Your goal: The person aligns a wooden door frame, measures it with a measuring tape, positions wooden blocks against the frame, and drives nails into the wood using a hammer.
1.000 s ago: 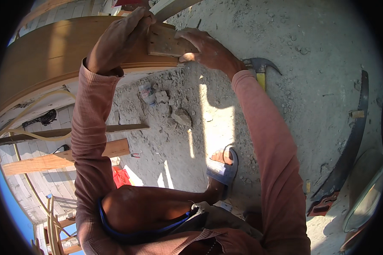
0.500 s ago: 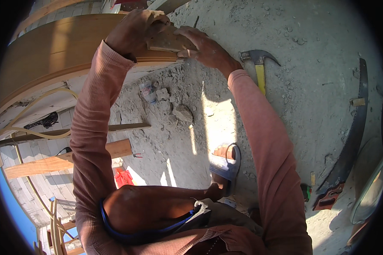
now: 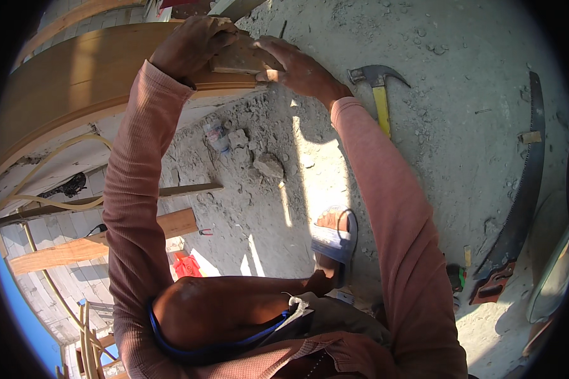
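Observation:
A small flat wooden block lies against the end of a long, wide wooden board at the upper left. My left hand is closed at the block's left side, its fingers curled over the far edge; the fingertips are partly hidden. At the block's other end, my right hand grips it, with the thumb near the board's lower edge and the fingers along the far side. To the right of that hand, a claw hammer with a yellow handle rests on the dusty concrete floor.
A handsaw lies at the far right. Stone chunks and a plastic bottle sit below the board. Loose planks, a pale hose and a red bag are at left. My sandalled foot stands on the floor.
The view has shifted slightly, so the hammer and saw appear a little further left and higher. Both hands keep their places at the wooden block.

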`<action>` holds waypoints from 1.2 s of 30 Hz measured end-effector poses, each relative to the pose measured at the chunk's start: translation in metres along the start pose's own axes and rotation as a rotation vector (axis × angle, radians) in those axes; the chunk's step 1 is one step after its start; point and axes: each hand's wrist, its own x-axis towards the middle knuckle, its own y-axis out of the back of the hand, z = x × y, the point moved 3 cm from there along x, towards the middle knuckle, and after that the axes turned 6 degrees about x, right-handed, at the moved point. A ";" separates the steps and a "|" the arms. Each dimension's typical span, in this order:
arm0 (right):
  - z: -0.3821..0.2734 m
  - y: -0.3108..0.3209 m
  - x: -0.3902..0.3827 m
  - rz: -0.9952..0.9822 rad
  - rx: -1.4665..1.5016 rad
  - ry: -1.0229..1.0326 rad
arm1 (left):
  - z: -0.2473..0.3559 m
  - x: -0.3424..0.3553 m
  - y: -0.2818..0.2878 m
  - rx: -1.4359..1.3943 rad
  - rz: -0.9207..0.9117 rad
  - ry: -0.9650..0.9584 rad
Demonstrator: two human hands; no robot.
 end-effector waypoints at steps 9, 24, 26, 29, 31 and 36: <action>0.005 -0.003 0.001 0.029 -0.055 0.003 | -0.007 0.002 -0.005 -0.037 0.025 0.075; -0.088 0.067 -0.151 0.443 -0.905 -0.562 | 0.010 0.002 0.006 0.009 0.061 0.180; -0.092 0.068 -0.157 0.405 -0.933 -0.579 | 0.016 0.003 0.006 -0.011 0.052 0.228; -0.087 0.083 -0.151 0.397 -0.917 -0.750 | 0.017 0.000 0.002 -0.003 0.041 0.284; -0.095 0.092 -0.145 0.306 -0.820 -0.864 | 0.012 -0.005 -0.001 0.023 0.046 0.303; -0.084 0.083 -0.163 0.467 -0.383 -0.848 | 0.012 -0.001 -0.003 0.051 0.066 0.295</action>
